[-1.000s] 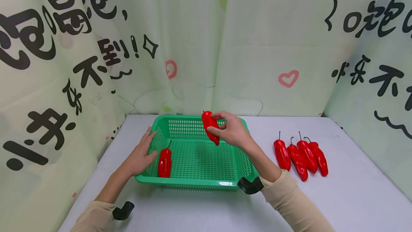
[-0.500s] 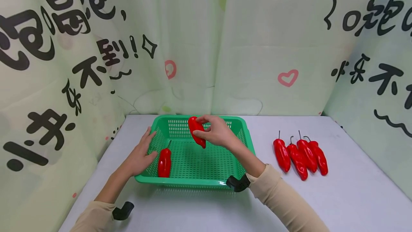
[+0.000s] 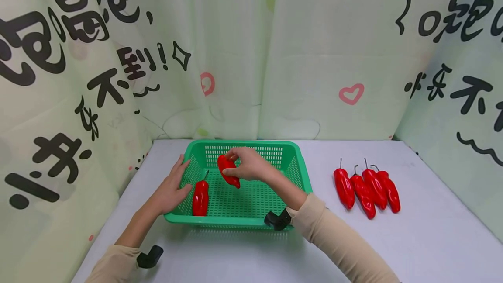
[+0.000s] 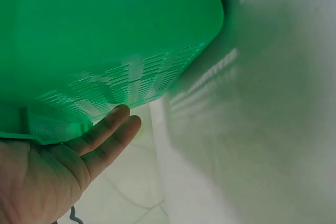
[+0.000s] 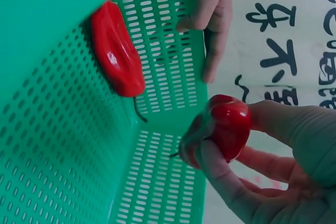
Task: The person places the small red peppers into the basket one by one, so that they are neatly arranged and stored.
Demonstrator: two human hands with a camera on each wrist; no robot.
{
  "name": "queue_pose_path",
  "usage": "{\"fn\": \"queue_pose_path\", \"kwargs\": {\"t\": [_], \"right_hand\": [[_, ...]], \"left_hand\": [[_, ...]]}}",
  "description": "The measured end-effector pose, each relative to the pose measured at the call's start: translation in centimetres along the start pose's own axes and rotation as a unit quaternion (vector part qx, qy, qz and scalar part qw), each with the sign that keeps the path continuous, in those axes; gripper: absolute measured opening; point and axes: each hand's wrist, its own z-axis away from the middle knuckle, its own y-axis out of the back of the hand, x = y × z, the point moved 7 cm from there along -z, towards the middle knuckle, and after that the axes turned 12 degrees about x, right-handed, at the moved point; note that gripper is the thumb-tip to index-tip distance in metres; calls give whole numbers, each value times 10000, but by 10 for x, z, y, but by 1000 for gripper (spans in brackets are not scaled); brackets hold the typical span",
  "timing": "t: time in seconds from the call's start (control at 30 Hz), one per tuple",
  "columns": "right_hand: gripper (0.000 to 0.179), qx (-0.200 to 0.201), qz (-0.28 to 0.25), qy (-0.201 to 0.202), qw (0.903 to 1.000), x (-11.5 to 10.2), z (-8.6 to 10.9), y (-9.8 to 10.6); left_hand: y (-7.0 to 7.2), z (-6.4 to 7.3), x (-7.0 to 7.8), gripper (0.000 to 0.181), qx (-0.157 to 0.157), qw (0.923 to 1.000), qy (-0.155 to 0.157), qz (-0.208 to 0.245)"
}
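My right hand [image 3: 249, 165] pinches a glossy red chili pepper [image 3: 224, 163] between thumb and fingers, over the left middle of a green plastic basket [image 3: 259, 221]. In the right wrist view the held chili pepper [image 5: 232, 124] shows its thin dark stem. Another red chili pepper [image 3: 201, 198] lies inside the basket along its left side, stem pointing to the back. My left hand [image 3: 173, 189] rests at the basket's left rim, thumb on the inner side. Seen from the left wrist, its fingers [image 4: 107, 137] stretch straight along the outer wall.
Several red chili peppers [image 3: 367, 191] lie side by side on the white table [image 3: 424, 230], right of the basket. A pale curtain [image 3: 306, 56] with black lettering hangs behind and on both sides of the table.
My right hand has carried the chili pepper leftward and lower, from the basket's right-back part toward the pepper on the left. The left hand stays at the rim.
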Motion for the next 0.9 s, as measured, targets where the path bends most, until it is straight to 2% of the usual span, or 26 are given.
{"fn": "queue_pose_path", "kwargs": {"t": [0.53,0.9], "right_hand": [[36,-917,391,21,9950,-2,-13,-33],[42,-1239,750,-229,9892,-7,-16,-47]], "left_hand": [[0,0,-1,70,19,10000,-5,20],[1,0,0,69,-40,10000,31,25]]}}
